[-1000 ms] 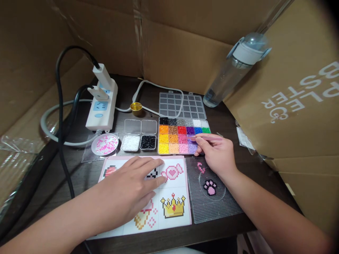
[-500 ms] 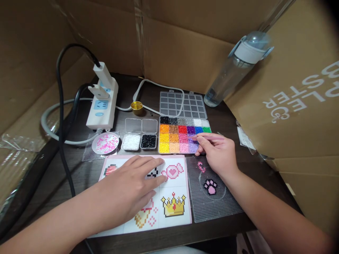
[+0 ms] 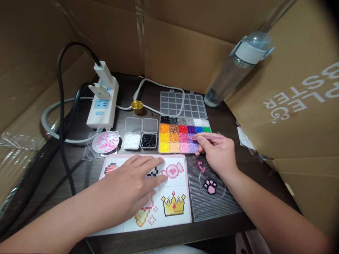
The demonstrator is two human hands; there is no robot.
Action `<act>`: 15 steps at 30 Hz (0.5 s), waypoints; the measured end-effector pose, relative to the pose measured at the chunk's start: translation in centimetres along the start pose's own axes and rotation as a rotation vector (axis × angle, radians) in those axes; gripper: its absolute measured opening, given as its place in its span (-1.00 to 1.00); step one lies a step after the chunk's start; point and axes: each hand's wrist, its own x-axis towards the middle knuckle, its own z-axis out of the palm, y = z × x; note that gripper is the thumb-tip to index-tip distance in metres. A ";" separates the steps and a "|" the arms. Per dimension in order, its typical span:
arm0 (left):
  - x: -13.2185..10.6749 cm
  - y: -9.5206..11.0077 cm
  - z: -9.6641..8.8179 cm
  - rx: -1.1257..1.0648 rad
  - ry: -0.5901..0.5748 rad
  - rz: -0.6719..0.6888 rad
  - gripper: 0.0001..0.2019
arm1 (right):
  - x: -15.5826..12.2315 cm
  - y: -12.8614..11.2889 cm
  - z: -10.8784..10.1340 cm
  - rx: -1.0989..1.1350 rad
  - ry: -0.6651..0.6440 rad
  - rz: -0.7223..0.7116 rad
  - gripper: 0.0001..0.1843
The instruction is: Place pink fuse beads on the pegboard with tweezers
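My left hand (image 3: 140,187) lies with fingers spread on a pattern sheet (image 3: 174,222) of pixel pictures, among them a pink candy and a yellow crown. Two fingertips rest beside the candy picture. Pinched in my right hand (image 3: 217,151) is a pair of pink tweezers (image 3: 212,137), the tips over the pink and purple compartments of the bead box (image 3: 173,137). Whether a bead sits in the tips is too small to tell. Below that hand a clear pegboard (image 3: 212,211) carries a black-and-pink paw (image 3: 210,187) and a curved row of pink beads (image 3: 201,167).
A round dish (image 3: 106,142) of pink and white beads stands at the left. Beside it are small boxes of white beads (image 3: 131,141) and black beads (image 3: 148,141). Behind stand a power strip (image 3: 103,102), a gold cup (image 3: 137,107) and a water bottle (image 3: 235,70). Cardboard walls surround the table.
Both hands keep almost the same place. The tweezers stay over the bead box, and only a slight shift of the whole view shows.
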 end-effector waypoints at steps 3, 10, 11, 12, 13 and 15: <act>-0.1 -0.1 0.0 -0.002 0.012 0.011 -0.58 | 0.0 0.0 0.0 -0.008 -0.008 -0.007 -0.82; -0.2 -0.3 0.3 -0.013 0.041 0.015 -0.61 | 0.0 0.2 -0.2 0.014 0.000 -0.052 -0.84; -0.1 -0.3 0.3 -0.010 0.041 0.015 -0.61 | 0.0 0.3 -0.2 0.023 0.002 -0.057 -0.84; -0.1 -0.3 0.3 -0.006 0.037 0.015 -0.60 | 0.0 0.3 -0.3 0.033 0.006 -0.061 -0.84; -0.1 -0.2 0.3 -0.003 0.031 0.014 -0.60 | 0.0 0.3 -0.4 0.046 0.014 -0.066 -0.84; 0.0 -0.2 0.3 0.008 0.019 0.015 -0.59 | -0.2 0.2 -0.9 0.069 0.033 -0.078 -0.82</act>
